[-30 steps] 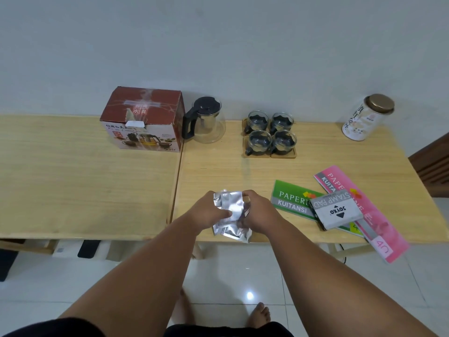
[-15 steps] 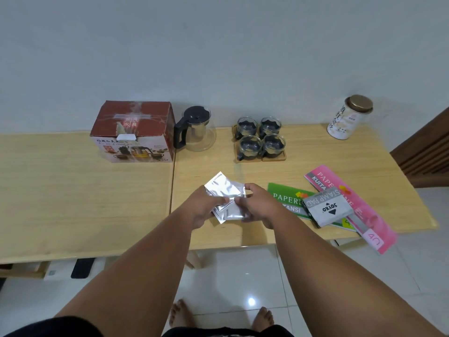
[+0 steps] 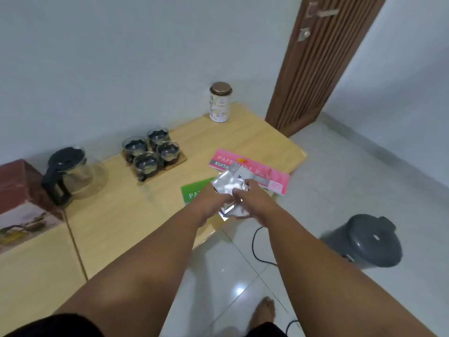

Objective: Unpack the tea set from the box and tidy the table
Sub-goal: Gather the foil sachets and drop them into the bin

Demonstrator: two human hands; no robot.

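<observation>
Both hands grip a crumpled silver foil packet (image 3: 228,187) over the table's front right edge. My left hand (image 3: 213,203) holds its left side, my right hand (image 3: 252,200) its right and lower part. A glass teapot (image 3: 73,175) with a black lid and handle stands beside the red tea set box (image 3: 21,203) at the far left. Several glass cups (image 3: 153,152) sit on wooden coasters behind the hands.
A white tin with a gold lid (image 3: 220,102) stands at the table's back corner. A pink receipt book (image 3: 252,170) and a green one (image 3: 194,193) lie by my hands. A grey pedal bin (image 3: 364,240) stands on the floor right, near a brown door (image 3: 318,57). A black cable (image 3: 257,246) lies below.
The view has swung right, bringing the bin and door into sight. Both hands still hold the foil packet, carried toward the table's right edge.
</observation>
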